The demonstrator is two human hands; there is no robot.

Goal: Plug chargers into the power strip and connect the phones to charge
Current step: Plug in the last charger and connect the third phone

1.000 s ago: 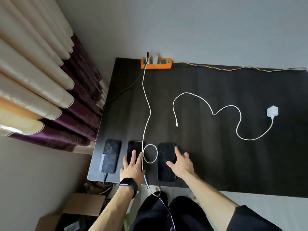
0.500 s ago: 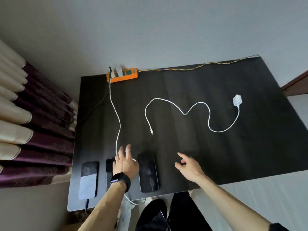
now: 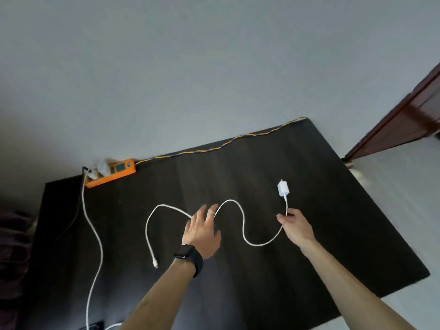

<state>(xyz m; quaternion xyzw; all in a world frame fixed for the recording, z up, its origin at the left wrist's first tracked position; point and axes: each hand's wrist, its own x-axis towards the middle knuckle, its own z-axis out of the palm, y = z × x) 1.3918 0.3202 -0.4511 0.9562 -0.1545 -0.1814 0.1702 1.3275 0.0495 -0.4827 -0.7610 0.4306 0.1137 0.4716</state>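
An orange power strip point(image 3: 116, 173) lies at the far left of the dark table point(image 3: 309, 234), with two plugs in its left end. A white cable point(image 3: 94, 234) runs from it toward the near edge. A loose white charger point(image 3: 283, 188) lies at the right, and its white cable point(image 3: 242, 225) snakes left to a free connector point(image 3: 155, 264). My right hand point(image 3: 294, 222) pinches this cable just below the charger. My left hand point(image 3: 203, 231), fingers spread, hovers over the cable's middle bend. The corner of one dark phone point(image 3: 96, 326) shows at the bottom edge; other phones are out of view.
A yellow and blue cord point(image 3: 214, 147) runs from the power strip along the table's far edge beside the grey wall. A brown door frame point(image 3: 404, 120) stands at the right. Dark curtains point(image 3: 12, 246) hang at the far left.
The view swung right and up, so the phones have dropped out of sight. Both hands left the phones: the right reached the loose charger's cable and pinched it, the left moved over its middle.
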